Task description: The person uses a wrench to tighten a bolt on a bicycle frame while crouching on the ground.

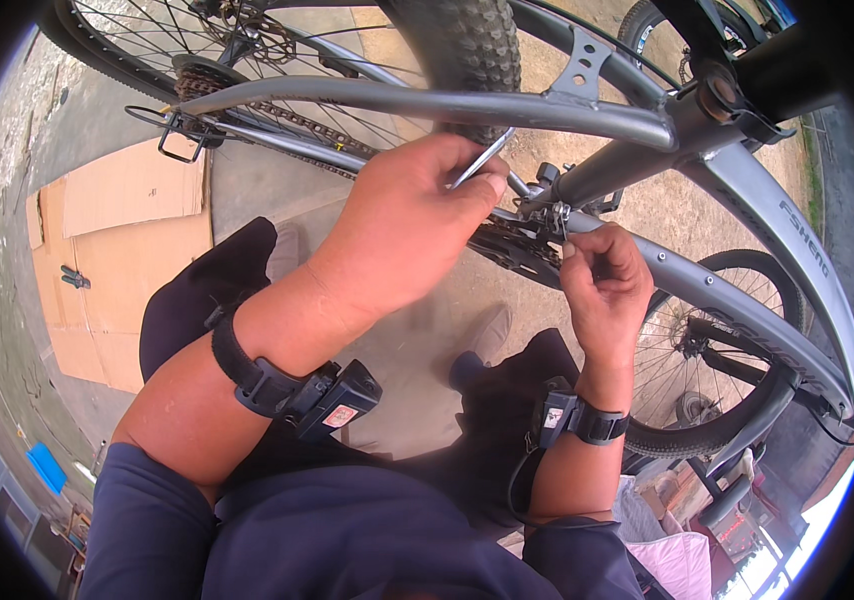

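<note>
A grey bicycle fills the upper and right part of the view. My left hand is closed around a slim silver metal rod that looks like a hex key, held slanting beside the rear tyre. To its right, my right hand pinches what looks like a thin cable just below the front derailleur. The fingertips partly hide that cable. Beneath the derailleur, the chainring shows between my two hands. The rod's tip is apart from the derailleur.
Flattened cardboard lies on the concrete at the left, with a small dark-handled tool on it. The front wheel is at the right, near a pink cushion-like thing and clutter. Another bicycle's wheel shows at the far right.
</note>
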The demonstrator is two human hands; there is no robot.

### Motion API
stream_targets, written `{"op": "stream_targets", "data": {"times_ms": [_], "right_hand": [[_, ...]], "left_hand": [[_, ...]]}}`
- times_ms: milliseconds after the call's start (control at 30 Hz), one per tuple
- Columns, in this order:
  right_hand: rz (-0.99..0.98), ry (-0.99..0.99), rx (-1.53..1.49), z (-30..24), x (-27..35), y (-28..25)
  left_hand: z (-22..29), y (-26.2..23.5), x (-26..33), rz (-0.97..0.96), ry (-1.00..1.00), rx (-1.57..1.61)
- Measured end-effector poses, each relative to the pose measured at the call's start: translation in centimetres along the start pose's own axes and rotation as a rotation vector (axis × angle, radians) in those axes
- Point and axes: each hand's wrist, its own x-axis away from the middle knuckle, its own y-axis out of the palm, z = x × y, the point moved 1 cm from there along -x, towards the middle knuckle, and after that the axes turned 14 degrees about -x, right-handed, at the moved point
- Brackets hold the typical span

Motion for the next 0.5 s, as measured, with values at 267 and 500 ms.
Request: {"op": "stream_targets", "data": {"times_ms": [267,500], "right_hand": [[0.003,0.005,-0.008,0.19,-0.01,-0.06],[0.000,0.022,-0.018,0.26,0.03,-0.12]], "left_hand": [[0.21,-0.03,0.05,-0.001,-0.009,0.002],[0.19,-0.05,-0.01,0.005,-0.007,-0.009]]}}
